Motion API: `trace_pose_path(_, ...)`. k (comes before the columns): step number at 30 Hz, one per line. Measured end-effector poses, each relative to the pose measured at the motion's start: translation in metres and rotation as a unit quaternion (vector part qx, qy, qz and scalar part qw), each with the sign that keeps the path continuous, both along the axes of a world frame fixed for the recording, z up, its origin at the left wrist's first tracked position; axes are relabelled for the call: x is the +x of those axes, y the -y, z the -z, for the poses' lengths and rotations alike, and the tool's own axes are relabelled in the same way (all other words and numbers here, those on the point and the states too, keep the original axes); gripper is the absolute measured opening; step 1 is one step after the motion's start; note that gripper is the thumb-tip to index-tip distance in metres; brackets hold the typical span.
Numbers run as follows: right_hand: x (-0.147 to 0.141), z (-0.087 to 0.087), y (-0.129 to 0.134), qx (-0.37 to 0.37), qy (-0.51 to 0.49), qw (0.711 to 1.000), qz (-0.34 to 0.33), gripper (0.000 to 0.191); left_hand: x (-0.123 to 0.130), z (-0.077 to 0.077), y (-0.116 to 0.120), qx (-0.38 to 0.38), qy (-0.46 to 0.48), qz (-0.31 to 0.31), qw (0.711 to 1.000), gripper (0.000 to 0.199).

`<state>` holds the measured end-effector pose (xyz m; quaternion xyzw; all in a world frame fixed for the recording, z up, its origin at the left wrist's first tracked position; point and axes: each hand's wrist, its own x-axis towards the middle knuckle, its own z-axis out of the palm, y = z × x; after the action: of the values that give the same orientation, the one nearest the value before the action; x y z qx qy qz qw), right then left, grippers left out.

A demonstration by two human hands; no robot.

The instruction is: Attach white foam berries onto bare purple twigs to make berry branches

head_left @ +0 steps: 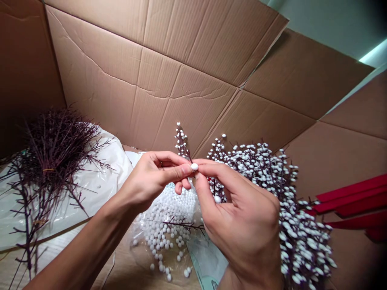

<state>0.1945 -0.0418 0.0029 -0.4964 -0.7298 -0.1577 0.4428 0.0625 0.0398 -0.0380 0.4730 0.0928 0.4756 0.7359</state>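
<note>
Fingertip to fingertip, my left hand (pixel 151 177) and my right hand (pixel 238 209) meet over the middle of the work area, both closed in a pinch. A white foam ball (pixel 194 166) shows between my left thumb and my right fingers. Behind it rises a dark artificial twig (pixel 182 146) tipped with small white balls; its lower stem runs down to my left fingers, where they hide it. Below my hands, loose white balls (pixel 169 205) spill from a clear plastic bag. A bare dark twig (pixel 184 225) lies across them.
Bundled bare twigs (pixel 51 149) rest on a white plastic sheet (pixel 111 161) at left. Many twigs with white balls (pixel 263 173) are heaped at right, beside red strips (pixel 353 197). Cardboard panels (pixel 181 80) wall the back. A pale green printed sheet (pixel 208 257) lies in front.
</note>
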Motion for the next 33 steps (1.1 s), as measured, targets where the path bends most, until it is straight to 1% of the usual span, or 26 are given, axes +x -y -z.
trace_pose_path(10,-0.001,0.001,-0.002,0.000,-0.006,1.000,-0.008,0.017,0.001,0.002,-0.001,0.001,0.009,0.006,1.000,0.014)
trace_pose_path(15,0.005,0.005,-0.002,-0.039,-0.053,0.998,-0.007,0.017,0.000,0.003,-0.002,0.009,0.002,0.016,1.000,0.014)
trace_pose_path(19,0.011,0.008,-0.002,-0.069,-0.089,0.993,0.015,0.019,-0.001,0.003,-0.003,0.016,-0.013,0.035,0.999,0.016)
trace_pose_path(22,0.011,0.007,-0.001,-0.072,-0.078,0.994,0.024,0.018,-0.002,0.003,-0.003,0.016,-0.020,0.034,0.999,0.017)
trace_pose_path(27,0.007,0.002,0.000,-0.048,-0.048,0.997,0.022,0.017,-0.002,0.002,-0.002,0.018,-0.016,0.022,0.999,0.015)
trace_pose_path(33,0.002,0.002,0.000,-0.034,-0.029,0.999,0.016,0.017,-0.002,0.001,-0.001,0.009,-0.005,0.004,1.000,0.016)
